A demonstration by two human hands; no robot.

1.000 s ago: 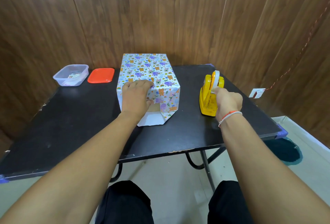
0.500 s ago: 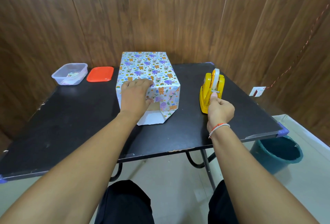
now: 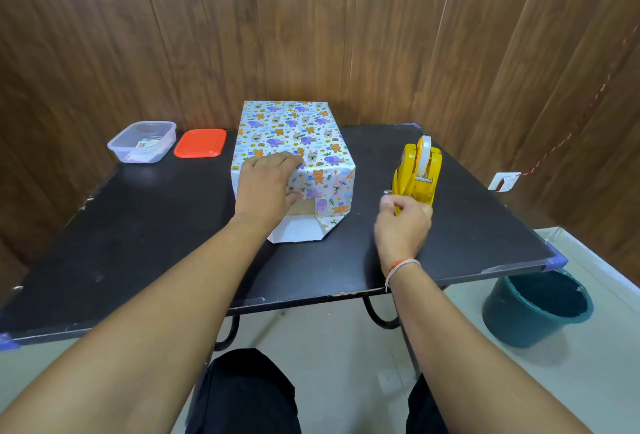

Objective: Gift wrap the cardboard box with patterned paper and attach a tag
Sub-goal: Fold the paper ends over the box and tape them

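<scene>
Your right hand (image 3: 403, 222), pinching a clear tape strip by the yellow plastic tape dispenser (image 3: 417, 174), lies right of the patterned-paper-wrapped cardboard box (image 3: 294, 143), whose folded flap your left hand (image 3: 266, 188) presses flat.

Our right hand (image 3: 403, 222) has come away from the dispenser (image 3: 417, 174). A second ago it sat against the dispenser's near right side, at the roll; half a second ago it was just below the cutter. Now it lies lower and further left in the frame, toward the box (image 3: 294, 156), fingers pinched together at the tips, apparently on a bit of tape too small to make out. More of the bucket (image 3: 535, 309) at lower right shows now.
</scene>
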